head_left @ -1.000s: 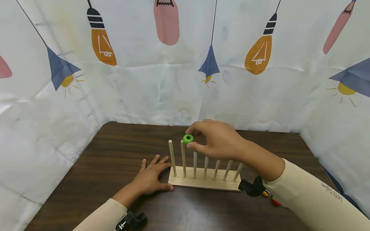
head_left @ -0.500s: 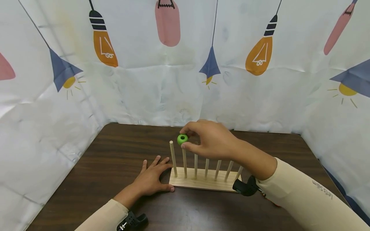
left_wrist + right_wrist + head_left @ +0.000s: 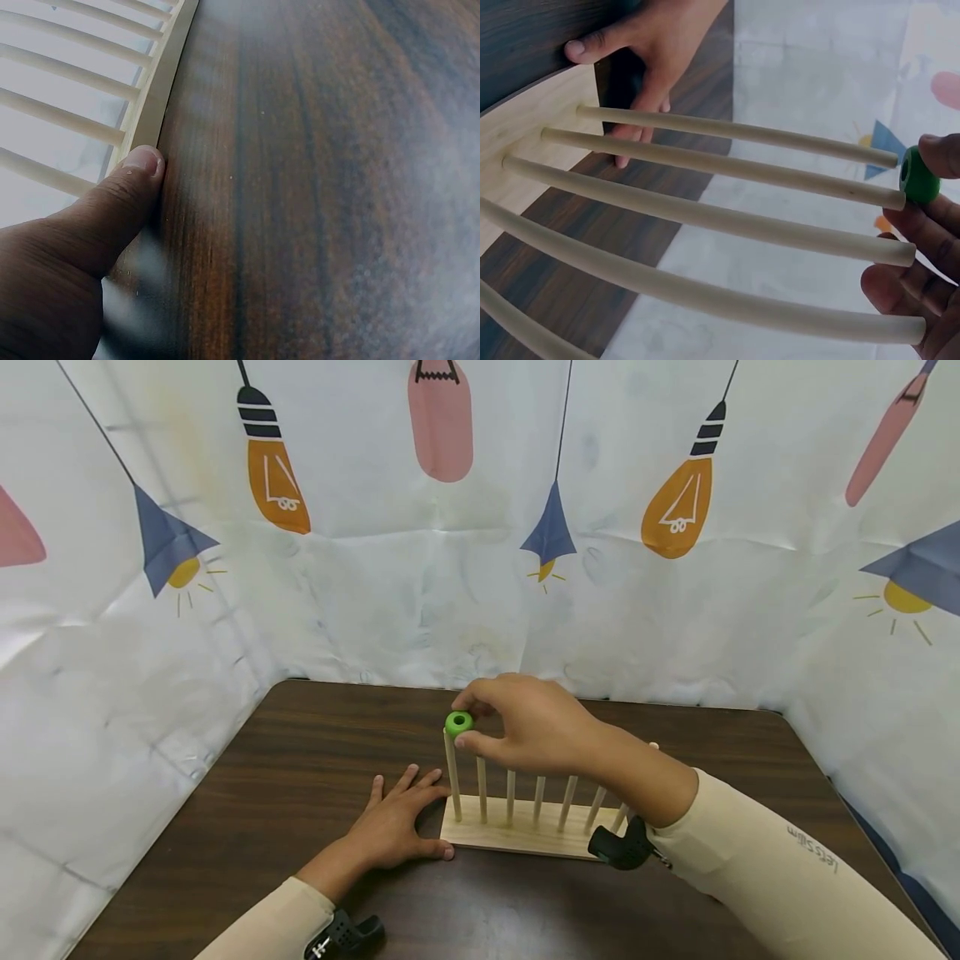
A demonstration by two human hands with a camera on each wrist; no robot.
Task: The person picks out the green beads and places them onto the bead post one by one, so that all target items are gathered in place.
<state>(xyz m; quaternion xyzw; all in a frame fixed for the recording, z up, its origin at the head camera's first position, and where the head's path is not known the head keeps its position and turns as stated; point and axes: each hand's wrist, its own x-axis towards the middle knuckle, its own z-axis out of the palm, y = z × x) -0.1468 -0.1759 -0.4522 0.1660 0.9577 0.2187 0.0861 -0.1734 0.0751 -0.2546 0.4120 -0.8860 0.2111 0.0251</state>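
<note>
My right hand pinches a small green wooden bead between thumb and fingers, its hole facing up. The bead sits at the tip of the leftmost peg; in the right wrist view the green bead appears just at that peg's end, and I cannot tell whether it touches. Several upright pegs stand in a pale wooden base. My left hand rests on the table at the base's left end, fingers straight and spread, thumb against the front corner. In the left wrist view that thumb touches the front edge.
The dark wood-grain table carries the peg stand near its middle. A white sheet printed with lamps hangs behind and at both sides. My right forearm covers part of the table on the right.
My right hand has moved left with the green bead, from above the second and third pegs to the leftmost peg. My left hand has stayed put. Orange and red items by the right forearm are now hidden.
</note>
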